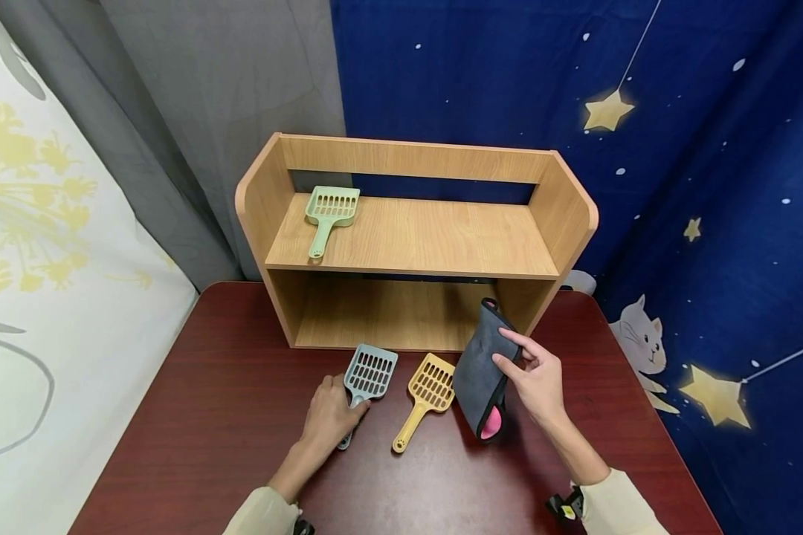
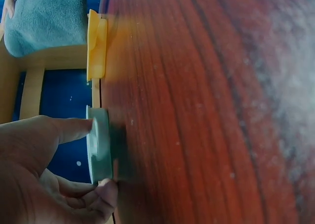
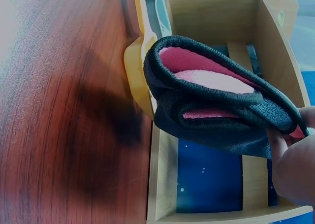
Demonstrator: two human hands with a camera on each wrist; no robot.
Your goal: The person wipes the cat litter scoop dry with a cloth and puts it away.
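My left hand point(image 1: 331, 416) grips the handle of a grey-blue slotted scoop point(image 1: 369, 373) lying on the dark red table point(image 1: 194, 416); the left wrist view shows its thumb and fingers pinching the scoop point(image 2: 100, 145). A yellow scoop point(image 1: 428, 390) lies just to its right, seen edge-on as the yellow scoop point(image 2: 97, 44). My right hand point(image 1: 535, 379) holds a folded grey cloth with pink lining point(image 1: 482, 371) upright above the table; the cloth point(image 3: 216, 101) hangs in front of the shelf unit. A green scoop point(image 1: 331, 212) lies on the upper shelf.
A wooden two-tier shelf unit point(image 1: 415, 238) stands at the back of the table, its lower shelf point(image 1: 388, 316) open toward me. Grey and blue curtains hang behind it. The table's edges lie close on the left and right.
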